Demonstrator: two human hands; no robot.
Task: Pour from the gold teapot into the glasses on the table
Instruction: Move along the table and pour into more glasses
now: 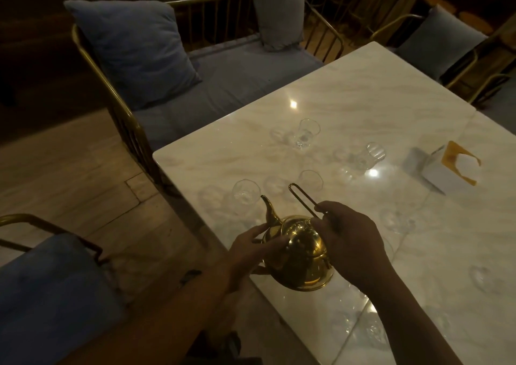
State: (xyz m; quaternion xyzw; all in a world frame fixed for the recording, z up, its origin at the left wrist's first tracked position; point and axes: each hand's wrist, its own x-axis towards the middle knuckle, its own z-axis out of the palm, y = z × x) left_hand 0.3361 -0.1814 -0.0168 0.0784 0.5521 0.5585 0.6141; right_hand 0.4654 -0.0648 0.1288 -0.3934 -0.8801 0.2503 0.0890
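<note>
**Left hand (251, 250) and right hand (349, 239) on the gold teapot (301, 255), lining up a pour**

Nearest to me, my right hand is curled round the base of the tall wire handle (303, 201) and takes the weight. My left hand lies with straight fingers against the pot's side, just under the spout (269, 208), steadying it without gripping. I hold the teapot tilted over the near left corner of the marble table (363, 91). I cannot tell whether its base is clear of the top.

I judge this to be the aiming step. The spout points at the nearest glass (245, 194) but sits just short of its rim, and I see no stream. Next I need to carry the spout tip over that rim and tip the pot forward slowly, with the left hand keeping it from swinging. After that, the second glass (310, 180) stands close by, with a far glass (307, 131) and a right-hand glass (372, 155) further off.

The light is dim and the glasses are clear, so I cannot make out whether any of them holds liquid. Fainter glass shapes to my right and near the bottom edge are too washed out to count. My right palm hides the handle's lower end and part of the lid. A tissue box (444, 169) sits well apart on the right.
</note>
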